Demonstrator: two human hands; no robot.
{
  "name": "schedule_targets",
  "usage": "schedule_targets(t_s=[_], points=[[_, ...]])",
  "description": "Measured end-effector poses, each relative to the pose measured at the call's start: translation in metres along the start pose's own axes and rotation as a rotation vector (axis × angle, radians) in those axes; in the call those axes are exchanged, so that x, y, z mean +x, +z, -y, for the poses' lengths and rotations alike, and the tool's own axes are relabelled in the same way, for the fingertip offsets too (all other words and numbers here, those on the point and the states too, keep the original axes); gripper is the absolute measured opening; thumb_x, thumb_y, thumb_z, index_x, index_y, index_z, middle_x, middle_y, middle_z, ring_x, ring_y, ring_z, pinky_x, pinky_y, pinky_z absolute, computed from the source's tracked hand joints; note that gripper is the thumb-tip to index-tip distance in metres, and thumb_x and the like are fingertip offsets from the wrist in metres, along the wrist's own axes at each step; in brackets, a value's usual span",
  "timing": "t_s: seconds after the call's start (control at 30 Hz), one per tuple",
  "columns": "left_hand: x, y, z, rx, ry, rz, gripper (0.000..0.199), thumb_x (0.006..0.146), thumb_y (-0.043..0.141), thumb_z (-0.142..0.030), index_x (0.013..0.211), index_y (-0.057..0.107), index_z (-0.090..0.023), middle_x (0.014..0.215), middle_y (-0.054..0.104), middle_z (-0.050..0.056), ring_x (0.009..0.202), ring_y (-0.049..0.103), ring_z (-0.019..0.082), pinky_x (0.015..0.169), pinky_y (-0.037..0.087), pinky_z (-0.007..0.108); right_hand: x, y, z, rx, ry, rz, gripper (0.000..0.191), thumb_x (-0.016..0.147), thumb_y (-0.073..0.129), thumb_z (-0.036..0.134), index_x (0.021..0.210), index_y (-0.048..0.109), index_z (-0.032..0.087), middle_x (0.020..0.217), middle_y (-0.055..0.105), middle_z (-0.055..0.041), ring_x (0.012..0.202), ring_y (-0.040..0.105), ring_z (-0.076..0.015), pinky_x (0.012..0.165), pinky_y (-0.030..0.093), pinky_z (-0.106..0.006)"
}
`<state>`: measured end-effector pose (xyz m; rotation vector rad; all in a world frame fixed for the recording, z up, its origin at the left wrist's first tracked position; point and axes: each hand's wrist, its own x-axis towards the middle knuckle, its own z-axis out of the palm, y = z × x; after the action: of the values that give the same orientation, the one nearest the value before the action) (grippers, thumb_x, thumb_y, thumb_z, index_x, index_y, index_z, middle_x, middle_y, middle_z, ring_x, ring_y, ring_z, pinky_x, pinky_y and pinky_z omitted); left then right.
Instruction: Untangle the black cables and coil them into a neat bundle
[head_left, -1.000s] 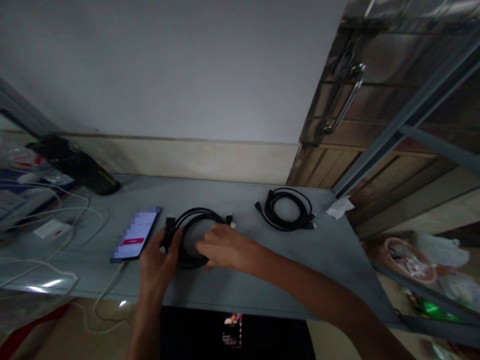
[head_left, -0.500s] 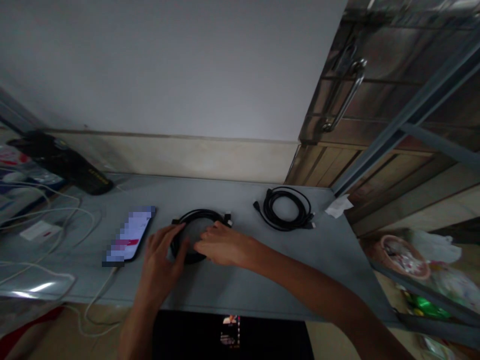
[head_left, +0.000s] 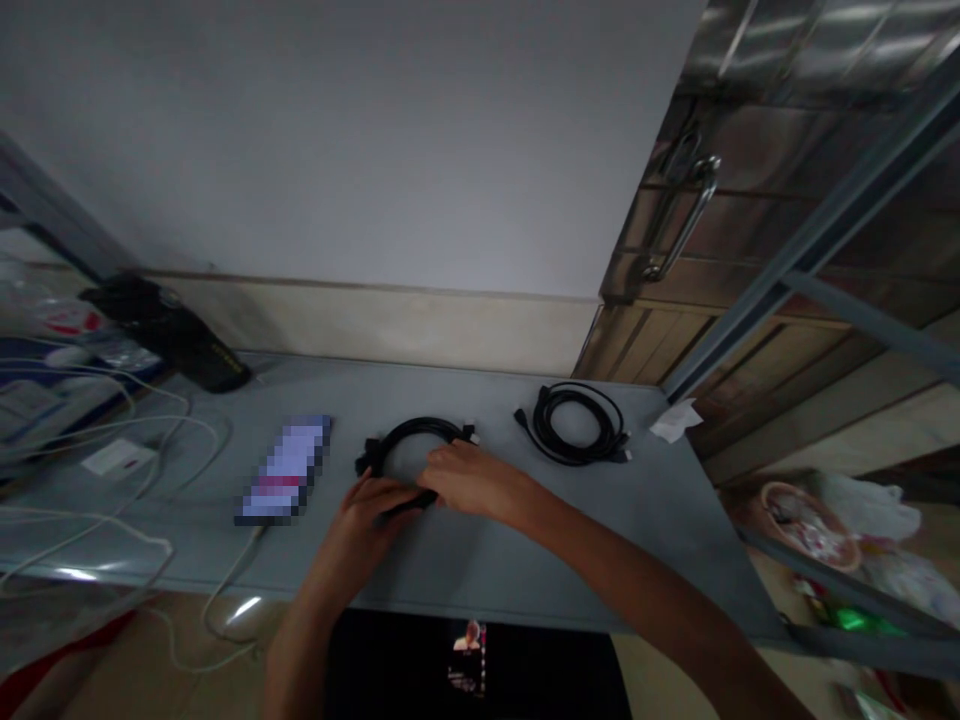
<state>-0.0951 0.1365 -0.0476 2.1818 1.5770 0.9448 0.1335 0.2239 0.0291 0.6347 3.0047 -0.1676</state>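
A coiled black cable lies on the grey shelf top, its plugs showing at the upper left and upper right of the loop. My left hand grips the near left side of this coil, thumb and fingers around the strands. Closed on the near right side is my right hand, knuckles up, close to the left one. Part of the coil is hidden under both hands. Farther right rests a second coiled black cable, untouched, with its plugs sticking out.
A phone with a charging lead lies left of the coil. Behind it a black bottle leans, near white cables and a white adapter. A crumpled paper sits by the right metal post. The wall stands behind.
My left hand has moved right and closed on the near side of the coil, closer to my right hand. The view has shifted slightly.
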Motion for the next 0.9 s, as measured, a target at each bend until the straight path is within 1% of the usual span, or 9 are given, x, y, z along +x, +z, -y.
schedule_targets(t_s=[0.1,0.17,0.27,0.37,0.47,0.57,0.67,0.77,0.9], points=[[0.000,0.007,0.003,0.013,0.022,-0.095,0.025,0.106,0.073,-0.048,0.113,0.091,-0.033,0.115,0.087,0.006,0.112,0.082,0.031,0.133,0.045,0.065,-0.021,0.009,-0.007,0.027,0.073,-0.191,0.015,0.113,0.071,0.021,0.126,0.078,0.017,0.137,0.075,-0.0134,0.130,0.072,-0.0264,0.114,0.059,-0.040],[-0.001,0.010,0.001,0.024,0.027,-0.139,0.023,0.105,0.073,-0.045,0.112,0.090,-0.031,0.118,0.085,0.007,0.116,0.080,0.031,0.135,0.043,0.065,-0.048,0.016,-0.020,0.083,0.137,-0.354,0.026,0.110,0.078,0.029,0.134,0.075,0.018,0.146,0.070,-0.0144,0.137,0.068,-0.0277,0.123,0.056,-0.044],[-0.002,0.011,-0.002,0.057,0.022,-0.182,0.020,0.105,0.072,-0.038,0.113,0.088,-0.030,0.122,0.083,0.008,0.123,0.076,0.032,0.136,0.040,0.066,-0.100,0.030,-0.048,0.100,0.396,-0.540,0.044,0.111,0.077,0.037,0.149,0.069,0.017,0.152,0.066,-0.0186,0.144,0.064,-0.0326,0.128,0.053,-0.052],[-0.002,0.012,-0.003,0.097,0.014,-0.228,0.022,0.104,0.069,-0.033,0.116,0.087,-0.029,0.125,0.082,0.009,0.128,0.074,0.035,0.135,0.040,0.069,-0.150,0.051,-0.072,0.037,0.643,-0.571,0.065,0.104,0.083,0.050,0.158,0.065,0.017,0.159,0.063,-0.0231,0.150,0.060,-0.0413,0.129,0.050,-0.062],[-0.003,0.014,-0.002,0.123,0.023,-0.241,0.023,0.104,0.069,-0.034,0.118,0.086,-0.029,0.125,0.082,0.010,0.130,0.072,0.037,0.133,0.043,0.069,-0.180,0.075,-0.083,0.001,0.737,-0.553,0.062,0.104,0.081,0.054,0.154,0.069,0.020,0.157,0.066,-0.0217,0.147,0.063,-0.0425,0.127,0.051,-0.064],[-0.003,0.013,-0.004,0.131,0.067,-0.227,0.026,0.105,0.073,-0.042,0.124,0.084,-0.028,0.127,0.082,0.010,0.130,0.073,0.037,0.132,0.043,0.069,-0.188,0.095,-0.082,0.043,0.733,-0.565,0.045,0.108,0.075,0.052,0.139,0.077,0.020,0.145,0.073,-0.0186,0.138,0.069,-0.0374,0.123,0.055,-0.057],[-0.003,0.008,-0.011,0.146,0.102,-0.236,0.032,0.107,0.075,-0.051,0.127,0.083,-0.028,0.128,0.082,0.010,0.130,0.074,0.037,0.132,0.043,0.069,-0.184,0.103,-0.080,0.086,0.713,-0.608,0.033,0.114,0.066,0.046,0.131,0.080,0.020,0.135,0.076,-0.0162,0.130,0.073,-0.0329,0.120,0.057,-0.051],[0.000,0.002,-0.022,0.145,0.126,-0.264,0.032,0.109,0.074,-0.053,0.126,0.083,-0.028,0.127,0.083,0.009,0.126,0.076,0.035,0.132,0.044,0.068,-0.181,0.104,-0.080,0.091,0.713,-0.655,0.032,0.119,0.057,0.042,0.125,0.079,0.020,0.129,0.078,-0.0154,0.123,0.075,-0.0313,0.115,0.058,-0.049],[0.003,-0.003,-0.037,0.098,0.145,-0.309,0.025,0.111,0.072,-0.047,0.123,0.083,-0.028,0.123,0.084,0.008,0.123,0.078,0.033,0.132,0.045,0.066,-0.182,0.104,-0.081,0.083,0.757,-0.703,0.038,0.122,0.047,0.043,0.122,0.076,0.018,0.119,0.081,-0.0165,0.114,0.077,-0.0327,0.108,0.058,-0.048]])
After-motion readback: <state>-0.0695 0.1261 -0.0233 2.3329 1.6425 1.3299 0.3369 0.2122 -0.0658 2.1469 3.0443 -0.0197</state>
